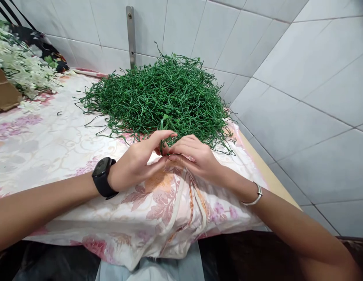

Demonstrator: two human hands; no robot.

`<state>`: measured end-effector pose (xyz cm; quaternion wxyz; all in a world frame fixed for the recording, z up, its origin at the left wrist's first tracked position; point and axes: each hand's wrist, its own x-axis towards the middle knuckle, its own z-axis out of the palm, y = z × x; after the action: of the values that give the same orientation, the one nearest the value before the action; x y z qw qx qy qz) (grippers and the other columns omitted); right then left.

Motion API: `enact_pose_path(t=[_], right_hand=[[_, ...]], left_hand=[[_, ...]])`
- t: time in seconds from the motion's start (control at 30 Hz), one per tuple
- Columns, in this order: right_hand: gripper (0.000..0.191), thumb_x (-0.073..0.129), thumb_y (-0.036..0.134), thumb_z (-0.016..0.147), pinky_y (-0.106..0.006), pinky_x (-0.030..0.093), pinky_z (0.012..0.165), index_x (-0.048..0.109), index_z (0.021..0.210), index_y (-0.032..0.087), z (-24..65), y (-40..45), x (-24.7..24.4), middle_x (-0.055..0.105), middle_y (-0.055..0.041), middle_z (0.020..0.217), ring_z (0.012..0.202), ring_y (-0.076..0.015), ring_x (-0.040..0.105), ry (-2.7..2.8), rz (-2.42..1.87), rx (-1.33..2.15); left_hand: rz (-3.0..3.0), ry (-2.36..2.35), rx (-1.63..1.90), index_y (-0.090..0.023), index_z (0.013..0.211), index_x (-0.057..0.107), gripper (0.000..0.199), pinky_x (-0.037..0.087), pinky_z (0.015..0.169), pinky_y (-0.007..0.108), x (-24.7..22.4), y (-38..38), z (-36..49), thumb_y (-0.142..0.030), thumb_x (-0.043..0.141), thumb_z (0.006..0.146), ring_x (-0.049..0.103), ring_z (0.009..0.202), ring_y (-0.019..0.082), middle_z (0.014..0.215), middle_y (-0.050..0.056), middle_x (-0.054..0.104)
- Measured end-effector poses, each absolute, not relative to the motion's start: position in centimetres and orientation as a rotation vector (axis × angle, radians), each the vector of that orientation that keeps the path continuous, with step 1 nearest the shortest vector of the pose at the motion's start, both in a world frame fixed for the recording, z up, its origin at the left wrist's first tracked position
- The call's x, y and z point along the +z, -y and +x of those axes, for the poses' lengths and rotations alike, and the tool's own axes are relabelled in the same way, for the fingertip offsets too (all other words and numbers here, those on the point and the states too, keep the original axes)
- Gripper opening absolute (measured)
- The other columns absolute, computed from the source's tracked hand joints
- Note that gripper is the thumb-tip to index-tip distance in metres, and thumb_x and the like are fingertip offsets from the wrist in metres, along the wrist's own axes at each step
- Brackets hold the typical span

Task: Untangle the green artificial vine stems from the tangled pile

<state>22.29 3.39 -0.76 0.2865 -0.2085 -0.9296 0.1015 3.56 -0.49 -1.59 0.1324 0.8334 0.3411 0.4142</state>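
Note:
A big heap of thin green artificial flower stems (pixel 160 93) lies on the cloth-covered table. In front of it my two hands meet, fingertips close together. My left hand (pixel 143 152), with a black watch on its wrist, is closed on a green plastic stem (pixel 162 146); a small light green tip (pixel 166 116) shows above the fingers. My right hand (pixel 195 154), a silver bangle at its wrist, pinches at the same spot, the fingertips touching the stem's lower part. The fingers hide most of what lies between them.
White artificial flowers (pixel 26 66) are piled at the far left beside a brown cardboard box (pixel 4 88). A floral cloth (pixel 61 144) covers the table. Tiled walls (pixel 310 89) stand behind and to the right. A metal strip (pixel 130 37) is fixed to the back wall.

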Motion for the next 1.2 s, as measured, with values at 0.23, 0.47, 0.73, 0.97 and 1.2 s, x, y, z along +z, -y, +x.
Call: enact_pose_path(t=[0.23,0.47,0.73,0.97,1.2], right_hand=[[0.013,0.051,0.026,0.081,-0.03,0.037,0.078,0.06,0.085,0.017,22.7,-3.5,-0.5,0.067,-0.0022,0.078,0.073,-0.0106,0.057,2.514,-0.451,0.134],[0.021,0.042,0.026,0.086,-0.028,0.039,0.074,0.06,0.083,0.015,22.5,-3.0,0.2,0.065,-0.0028,0.078,0.074,-0.0106,0.057,2.53,-0.548,0.441],[0.019,0.043,0.027,0.085,-0.025,0.043,0.071,0.057,0.089,0.015,22.4,-2.5,0.7,0.061,-0.0041,0.086,0.08,-0.0113,0.055,2.469,-0.694,0.908],[0.014,0.043,0.026,0.085,-0.031,0.036,0.076,0.054,0.081,0.017,22.4,-2.8,0.4,0.059,-0.0032,0.077,0.078,-0.0137,0.05,2.585,-0.599,0.311],[0.012,0.036,0.017,0.086,-0.027,0.038,0.071,0.048,0.082,0.015,22.1,-2.1,-0.2,0.052,-0.004,0.076,0.072,-0.0117,0.046,2.51,-0.592,0.234]], left_hand=[[2.499,-0.987,1.202,-0.016,0.117,0.035,0.042,0.049,0.064,0.021,-1.7,0.5,3.6,-0.017,0.052,0.079,0.057,0.069,0.011,0.082,0.002,0.058],[2.532,-0.963,1.217,-0.018,0.116,0.037,0.04,0.047,0.061,0.018,-1.5,0.6,3.7,-0.015,0.051,0.079,0.055,0.064,0.008,0.084,0.001,0.059],[2.504,-0.917,1.242,-0.017,0.118,0.036,0.045,0.046,0.067,0.021,-1.5,0.9,3.7,-0.013,0.054,0.077,0.055,0.072,0.01,0.091,0.003,0.057],[2.25,-0.878,1.105,-0.019,0.12,0.033,0.048,0.046,0.074,0.027,-1.0,0.6,3.5,-0.009,0.05,0.077,0.055,0.077,0.013,0.084,0.002,0.054],[1.882,-0.775,1.099,-0.018,0.116,0.035,0.042,0.048,0.074,0.027,-0.5,0.5,3.7,-0.014,0.052,0.078,0.053,0.074,0.012,0.078,0.001,0.05]])
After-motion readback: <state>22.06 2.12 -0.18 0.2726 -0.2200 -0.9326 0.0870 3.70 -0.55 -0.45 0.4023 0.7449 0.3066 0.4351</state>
